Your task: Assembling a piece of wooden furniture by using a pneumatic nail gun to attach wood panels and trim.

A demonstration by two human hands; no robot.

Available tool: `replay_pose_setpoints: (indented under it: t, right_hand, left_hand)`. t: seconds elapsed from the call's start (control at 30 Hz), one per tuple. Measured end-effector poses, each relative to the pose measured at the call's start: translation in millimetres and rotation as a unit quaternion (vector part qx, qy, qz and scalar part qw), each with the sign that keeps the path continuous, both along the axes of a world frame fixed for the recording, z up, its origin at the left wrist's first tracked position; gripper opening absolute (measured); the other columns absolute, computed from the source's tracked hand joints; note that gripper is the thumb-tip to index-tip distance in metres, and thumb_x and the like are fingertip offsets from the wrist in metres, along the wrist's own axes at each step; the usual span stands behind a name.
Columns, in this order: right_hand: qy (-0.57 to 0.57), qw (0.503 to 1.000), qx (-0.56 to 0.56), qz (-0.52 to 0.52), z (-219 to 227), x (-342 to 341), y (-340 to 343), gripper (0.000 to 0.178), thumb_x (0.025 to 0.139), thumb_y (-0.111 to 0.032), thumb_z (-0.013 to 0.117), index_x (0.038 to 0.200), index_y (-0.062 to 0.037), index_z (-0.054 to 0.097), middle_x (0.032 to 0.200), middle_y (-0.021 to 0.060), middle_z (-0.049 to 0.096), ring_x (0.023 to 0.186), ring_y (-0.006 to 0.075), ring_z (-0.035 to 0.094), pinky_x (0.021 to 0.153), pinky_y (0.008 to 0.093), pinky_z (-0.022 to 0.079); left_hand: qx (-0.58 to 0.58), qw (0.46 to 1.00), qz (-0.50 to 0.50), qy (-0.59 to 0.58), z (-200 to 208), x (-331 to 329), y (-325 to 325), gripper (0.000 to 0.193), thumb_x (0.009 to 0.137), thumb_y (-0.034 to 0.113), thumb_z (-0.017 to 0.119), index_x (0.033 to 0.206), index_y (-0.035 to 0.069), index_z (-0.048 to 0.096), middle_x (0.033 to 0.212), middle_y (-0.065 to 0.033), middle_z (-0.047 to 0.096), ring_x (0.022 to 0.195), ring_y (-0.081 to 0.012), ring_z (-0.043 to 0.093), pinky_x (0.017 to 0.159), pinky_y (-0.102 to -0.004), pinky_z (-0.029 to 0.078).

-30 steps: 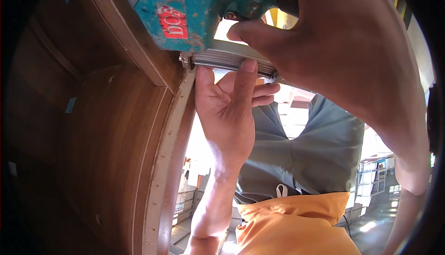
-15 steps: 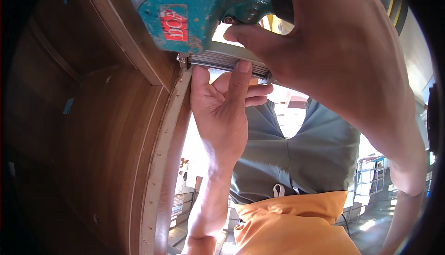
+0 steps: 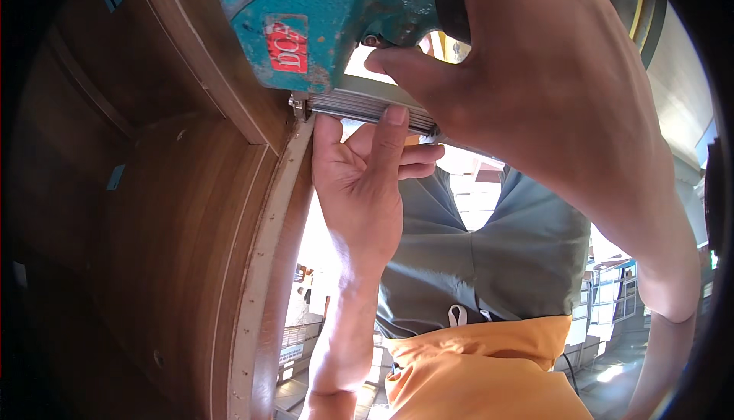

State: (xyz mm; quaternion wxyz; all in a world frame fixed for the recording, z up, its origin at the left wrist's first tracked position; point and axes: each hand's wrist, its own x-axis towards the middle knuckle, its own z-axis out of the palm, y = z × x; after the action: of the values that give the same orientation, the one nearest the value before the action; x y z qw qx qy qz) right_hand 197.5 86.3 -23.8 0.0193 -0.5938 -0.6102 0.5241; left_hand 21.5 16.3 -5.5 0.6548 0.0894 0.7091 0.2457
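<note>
A worn teal nail gun with a red label stands at the top of the view. My right hand is wrapped round its dark handle, with the thumb near the trigger; most of its fingers are hidden. Below the body runs the ribbed metal magazine. My left hand grips this from beneath, thumb up across its side and fingers curled behind. The gun's metal nose meets the edge of a brown wooden frame, close to the left fingertips. Whether it presses on the wood, I cannot tell.
Brown wooden panels fill the left side, with small blue tape pieces on them. A pale edge strip runs down the frame. My grey trousers and orange garment are below. A white wire rack stands lower right.
The nail gun and both hands have shifted very slightly left in the view, and the wooden panels a little too. Both grips stay the same.
</note>
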Motion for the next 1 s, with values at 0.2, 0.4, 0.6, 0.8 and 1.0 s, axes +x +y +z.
replay_pose_setpoints:
  t: [0.2, 0.4, 0.6, 0.8, 1.0]
  right_hand:
    - [0.004, 1.0, 0.002, -0.003, -8, 12, -6, 0.041, 0.074, -0.018, 0.088, 0.104, -0.0023, 0.067, 0.07, 0.0157, 0.066, 0.065, 0.0383, 0.065, 0.064, 0.0447, 0.05]
    - [0.008, 1.0, 0.007, -0.006, -14, 13, -4, 0.04, 0.074, -0.018, 0.088, 0.104, -0.0021, 0.067, 0.07, 0.0157, 0.066, 0.065, 0.0379, 0.065, 0.064, 0.0444, 0.05]
    - [0.008, 1.0, 0.015, -0.015, -13, 13, 3, 0.04, 0.074, -0.018, 0.088, 0.104, -0.002, 0.067, 0.07, 0.0157, 0.066, 0.064, 0.0376, 0.065, 0.063, 0.0442, 0.05]
    - [0.004, 0.999, 0.025, -0.026, -15, 17, 15, 0.04, 0.074, -0.018, 0.088, 0.104, -0.0018, 0.067, 0.07, 0.0157, 0.066, 0.064, 0.0372, 0.065, 0.063, 0.0439, 0.05]
    - [-0.005, 0.999, 0.038, -0.028, -2, -3, 32, 0.04, 0.074, -0.018, 0.088, 0.104, -0.0017, 0.067, 0.07, 0.0156, 0.066, 0.063, 0.0368, 0.065, 0.063, 0.0436, 0.05]
  left_hand:
    - [0.004, 1.0, -0.008, 0.011, 0, 0, 0, 0.035, 0.107, 0.018, 0.067, 0.133, 0.002, 0.048, 0.097, -0.0138, 0.079, 0.076, -0.0213, 0.078, 0.065, -0.0285, 0.061]
    - [0.005, 1.0, -0.01, 0.012, 1, -1, 0, 0.032, 0.107, 0.018, 0.067, 0.13, 0.002, 0.05, 0.095, -0.0131, 0.079, 0.076, -0.0211, 0.078, 0.066, -0.0289, 0.062]
    - [-0.017, 0.999, -0.023, 0.019, 2, 0, 0, 0.026, 0.107, 0.022, 0.067, 0.122, 0.003, 0.056, 0.093, -0.0116, 0.078, 0.077, -0.0207, 0.078, 0.063, -0.0278, 0.06]
    - [-0.031, 0.999, -0.038, 0.019, 5, 4, 6, 0.026, 0.108, 0.027, 0.065, 0.117, 0.004, 0.06, 0.095, -0.0106, 0.078, 0.08, -0.0204, 0.079, 0.064, -0.0258, 0.058]
    - [-0.036, 0.998, -0.042, 0.028, 7, 4, 8, 0.028, 0.109, 0.025, 0.064, 0.122, 0.002, 0.057, 0.097, -0.0108, 0.078, 0.083, -0.0209, 0.079, 0.066, -0.0256, 0.058]
